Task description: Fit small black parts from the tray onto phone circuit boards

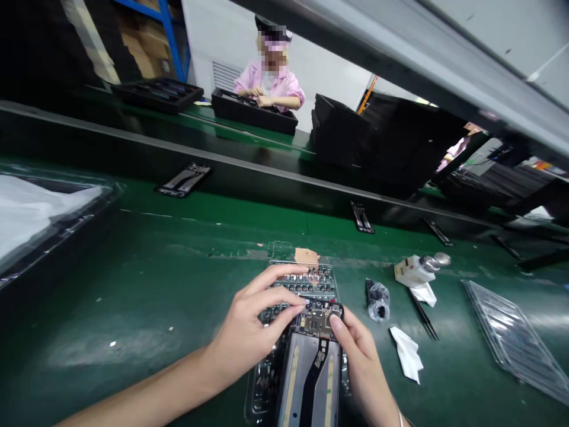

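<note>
An opened smartphone body (296, 367) lies over a clear tray (332, 276) filled with several small parts. Its circuit board shows at the top, with a black ribbon cable running down the silver middle. My right hand (362, 362) grips the phone's right edge, thumb on the board near the top right corner. At the top left corner, my left hand (255, 320) pinches thumb and finger together, its index finger stretched over the tray. What sits between those fingertips is too small to make out.
To the right are a white bottle (411, 271), black tweezers (424, 318), a white cloth (406, 354), a plastic-wrapped roll (379, 301) and clear trays (515, 338). Other phone bodies (184, 179) lie along the far strip. A person (269, 83) works at a black tray (253, 114) opposite.
</note>
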Motion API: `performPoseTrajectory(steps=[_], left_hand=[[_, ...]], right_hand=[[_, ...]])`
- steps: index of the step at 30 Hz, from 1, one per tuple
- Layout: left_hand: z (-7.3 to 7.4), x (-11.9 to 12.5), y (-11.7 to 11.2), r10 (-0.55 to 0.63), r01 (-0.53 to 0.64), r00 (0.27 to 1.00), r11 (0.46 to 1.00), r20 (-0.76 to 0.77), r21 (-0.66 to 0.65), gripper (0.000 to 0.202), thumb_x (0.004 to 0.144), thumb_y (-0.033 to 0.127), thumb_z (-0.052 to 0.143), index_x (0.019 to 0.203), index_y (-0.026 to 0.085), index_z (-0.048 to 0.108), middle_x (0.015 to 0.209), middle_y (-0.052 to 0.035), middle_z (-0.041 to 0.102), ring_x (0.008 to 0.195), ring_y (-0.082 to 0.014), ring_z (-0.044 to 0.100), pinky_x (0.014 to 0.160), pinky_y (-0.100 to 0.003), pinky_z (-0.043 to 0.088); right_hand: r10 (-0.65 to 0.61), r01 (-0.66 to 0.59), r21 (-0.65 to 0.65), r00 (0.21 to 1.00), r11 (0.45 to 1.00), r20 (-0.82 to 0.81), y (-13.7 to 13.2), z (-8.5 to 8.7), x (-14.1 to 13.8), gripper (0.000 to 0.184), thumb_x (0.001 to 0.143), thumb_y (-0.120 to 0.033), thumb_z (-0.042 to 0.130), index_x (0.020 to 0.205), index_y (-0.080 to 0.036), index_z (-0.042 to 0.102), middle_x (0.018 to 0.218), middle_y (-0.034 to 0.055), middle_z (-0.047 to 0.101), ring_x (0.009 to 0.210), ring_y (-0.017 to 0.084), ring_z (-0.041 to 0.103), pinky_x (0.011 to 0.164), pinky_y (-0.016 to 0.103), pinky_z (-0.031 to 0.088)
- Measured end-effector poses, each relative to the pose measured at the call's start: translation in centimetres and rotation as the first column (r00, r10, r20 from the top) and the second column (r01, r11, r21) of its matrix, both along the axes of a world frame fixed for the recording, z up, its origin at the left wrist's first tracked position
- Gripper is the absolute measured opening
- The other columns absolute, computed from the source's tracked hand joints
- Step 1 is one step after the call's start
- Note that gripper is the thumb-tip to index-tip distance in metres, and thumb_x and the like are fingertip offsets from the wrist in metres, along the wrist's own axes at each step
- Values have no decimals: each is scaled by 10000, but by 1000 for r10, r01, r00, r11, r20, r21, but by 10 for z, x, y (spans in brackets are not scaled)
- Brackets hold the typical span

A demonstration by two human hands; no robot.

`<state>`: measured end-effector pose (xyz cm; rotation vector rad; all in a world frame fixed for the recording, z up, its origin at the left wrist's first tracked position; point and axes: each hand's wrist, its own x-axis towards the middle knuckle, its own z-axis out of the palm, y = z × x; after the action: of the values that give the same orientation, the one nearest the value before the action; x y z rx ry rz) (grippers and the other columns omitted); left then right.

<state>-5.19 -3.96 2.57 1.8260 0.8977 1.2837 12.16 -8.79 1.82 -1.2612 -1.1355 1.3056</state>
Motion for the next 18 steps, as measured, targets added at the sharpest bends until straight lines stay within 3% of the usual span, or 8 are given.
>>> performPoseTrajectory(steps=[4, 8, 11, 14, 18], left_hand=[[-7, -1, -2, 54, -3, 990, 928, -128, 373, 180, 771, 37, 527, 822, 175, 629, 1117, -94, 598, 1065, -215, 527, 877, -385, 433], [-16, -2, -5, 147, 100, 915, 819, -375, 565, 215, 800, 42, 468, 869, 183, 615, 1132, -102, 612, 1116, -221, 512, 930, -439, 383], [-20, -4, -7, 170, 224, 845, 749, -507, 624, 233, 811, 56, 426, 878, 172, 617, 1145, -118, 606, 1182, -240, 454, 952, -459, 350], [-22, -6, -7, 103, 332, 829, 702, -550, 631, 264, 781, 41, 421, 931, 147, 611, 1169, -148, 584, 1214, -273, 410, 954, -469, 343], [-20, -7, -6, -58, 402, 828, 754, -557, 520, 315, 791, 41, 410, 1030, 155, 581, 1215, -136, 552, 1213, -270, 412, 984, -469, 316]], right_hand=[[56, -56, -8, 997, 998, 47, -4, -2, -1, 291, 842, -361, 500, 1080, -228, 602, 1016, 41, 651, 934, 210, 588, 845, 350, 457], [112, -113, 5, 988, 994, 105, -7, -7, -2, 270, 859, -333, 483, 1089, -239, 591, 1013, 23, 644, 942, 186, 570, 892, 330, 419], [118, -118, -7, 983, 993, 138, -7, -11, -1, 260, 867, -322, 474, 1086, -236, 584, 969, 19, 644, 890, 174, 569, 851, 308, 434], [102, -101, -12, 984, 995, 145, -7, -15, 2, 242, 858, -325, 489, 1055, -227, 591, 876, 5, 639, 806, 160, 573, 799, 284, 455], [95, -92, -31, 985, 995, 143, -7, -16, 5, 226, 853, -317, 503, 1037, -225, 594, 798, -10, 628, 743, 148, 570, 790, 283, 461]])
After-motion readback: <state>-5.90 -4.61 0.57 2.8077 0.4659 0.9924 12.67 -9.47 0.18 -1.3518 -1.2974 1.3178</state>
